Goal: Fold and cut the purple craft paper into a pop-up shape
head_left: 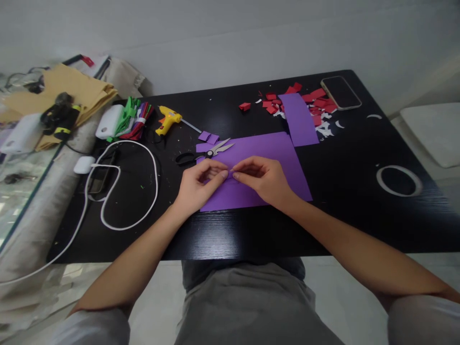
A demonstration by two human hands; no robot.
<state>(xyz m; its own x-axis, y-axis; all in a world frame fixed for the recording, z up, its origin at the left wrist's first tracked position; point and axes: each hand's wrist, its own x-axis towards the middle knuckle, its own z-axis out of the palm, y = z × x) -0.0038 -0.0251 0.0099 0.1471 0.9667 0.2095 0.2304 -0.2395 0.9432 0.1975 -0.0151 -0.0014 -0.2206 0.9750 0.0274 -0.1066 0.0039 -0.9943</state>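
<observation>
Over a large purple paper sheet (287,177), my left hand (201,184) and my right hand (264,179) meet fingertip to fingertip. Both are closed in a pinch on a small purple paper piece (230,175), which is mostly covered by the fingers. Just beyond my left hand, scissors (209,154) with black handles lie with their blades parted on the sheet's edge. Small folded purple paper pieces (209,137) rest behind the scissors.
A yellow glue gun (168,120) lies at the back left, near pipe cleaners (138,120) and a looped white cable (156,177). Red paper pieces (318,100), a purple strip (300,120) and a phone (341,92) are at the back right. A tape roll (398,181) lies right.
</observation>
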